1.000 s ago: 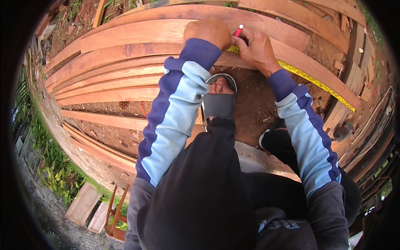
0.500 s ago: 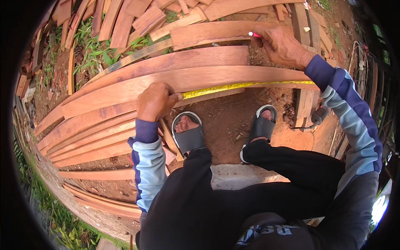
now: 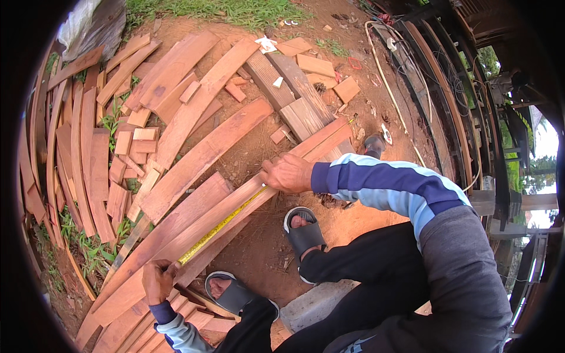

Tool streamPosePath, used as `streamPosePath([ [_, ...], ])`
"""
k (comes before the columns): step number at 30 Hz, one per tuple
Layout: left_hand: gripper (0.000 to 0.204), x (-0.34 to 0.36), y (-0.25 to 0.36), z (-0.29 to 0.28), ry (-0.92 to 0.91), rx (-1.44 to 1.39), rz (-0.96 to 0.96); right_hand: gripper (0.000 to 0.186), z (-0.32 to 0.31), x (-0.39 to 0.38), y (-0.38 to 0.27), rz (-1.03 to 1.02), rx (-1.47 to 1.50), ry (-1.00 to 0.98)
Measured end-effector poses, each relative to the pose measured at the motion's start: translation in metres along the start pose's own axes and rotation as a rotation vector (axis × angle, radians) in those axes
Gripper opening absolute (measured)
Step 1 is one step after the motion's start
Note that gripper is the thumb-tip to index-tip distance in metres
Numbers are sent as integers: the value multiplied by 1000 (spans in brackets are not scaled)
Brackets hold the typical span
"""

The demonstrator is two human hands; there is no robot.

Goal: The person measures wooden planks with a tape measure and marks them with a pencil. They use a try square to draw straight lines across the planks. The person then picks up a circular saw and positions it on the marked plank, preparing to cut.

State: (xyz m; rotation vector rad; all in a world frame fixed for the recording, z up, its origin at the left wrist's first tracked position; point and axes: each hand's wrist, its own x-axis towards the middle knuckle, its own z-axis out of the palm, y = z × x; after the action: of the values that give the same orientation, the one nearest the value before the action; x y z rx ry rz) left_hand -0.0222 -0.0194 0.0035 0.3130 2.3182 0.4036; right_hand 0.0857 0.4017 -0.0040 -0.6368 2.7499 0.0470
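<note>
A yellow tape measure's blade runs along a long reddish-brown board that slants up to the right. At its lower left end, my left hand is closed, thumb and fingers pinching the blade against the board. My right hand rests farther up the same board, fingers closed around a pen; only its pale tip shows beside the blade. Beyond that hand, a thin dark line with a yellowish end continues along the board. My fingers hide most of the pen.
Cut boards and short wood offcuts lie scattered at the left and far side. Weathered planks sit under the board's far end. A concrete block is by my sandalled feet. A pale hose and metal bars lie at right.
My view has turned to the right, so the board now slants. My right hand has come from above the far boards down onto the measured board with the pen. The left hand still pinches the tape.
</note>
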Motion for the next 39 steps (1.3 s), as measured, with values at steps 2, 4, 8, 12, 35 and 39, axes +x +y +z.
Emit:
streamPosePath([
  [2, 24, 6, -21, 4, 18, -18, 7, 15, 12, 7, -4, -12, -14, 73],
  [4, 24, 14, -31, 3, 14, -39, -6, 13, 19, 12, -7, -20, -52, 123],
  [8, 24, 24, -24, -9, -32, -128, -38, 12, 22, 14, -6, 1, -105, 179],
  [12, 23, 36, -38, -8, -45, -130, 60, 14, 18, 18, 5, -9, -162, 202],
  [35, 21, 36, -25, -13, -75, -63, 57, 14, 17, 6, 5, -83, -237, 179],
  [39, 21, 37, -31, -10, -67, -72, 60, 14, 18, 7, 5, -77, -235, 159],
])
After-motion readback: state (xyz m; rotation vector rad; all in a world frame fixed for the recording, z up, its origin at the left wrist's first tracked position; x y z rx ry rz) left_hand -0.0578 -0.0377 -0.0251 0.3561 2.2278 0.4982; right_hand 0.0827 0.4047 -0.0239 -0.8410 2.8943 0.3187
